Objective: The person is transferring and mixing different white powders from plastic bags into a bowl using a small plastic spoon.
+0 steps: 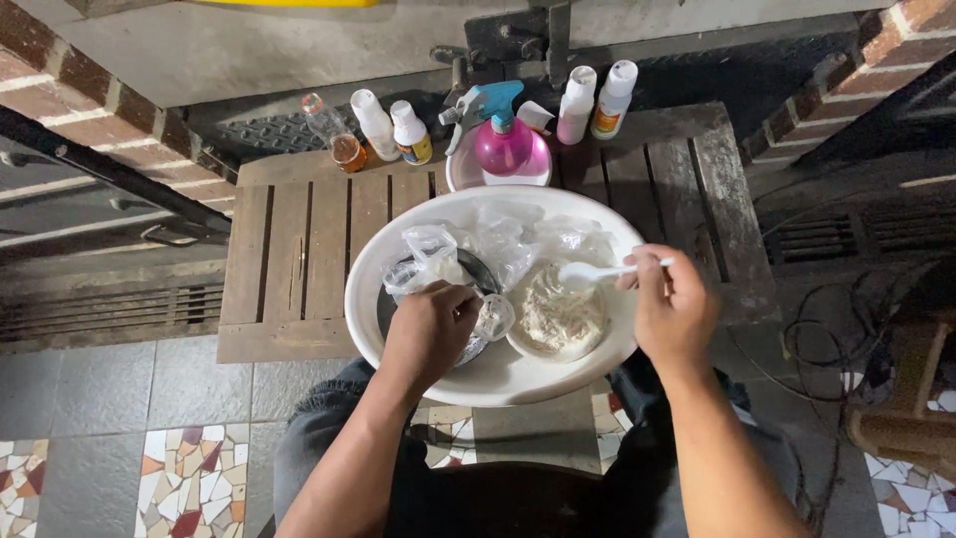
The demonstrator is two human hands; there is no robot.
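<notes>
While a white spoon (597, 271) is pinched by the right hand (675, 311) above the filled bowl (556, 321), a plastic bag (438, 261) is gripped by the left hand (430, 334), mixing seemingly unfinished.

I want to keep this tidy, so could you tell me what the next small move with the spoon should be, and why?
Probably lower the white plastic spoon into the pale food in the small bowl. The right hand holds it just above that bowl, bowl end pointing in, while the left hand rests on the clear plastic bags beside it in the large white basin.
</notes>
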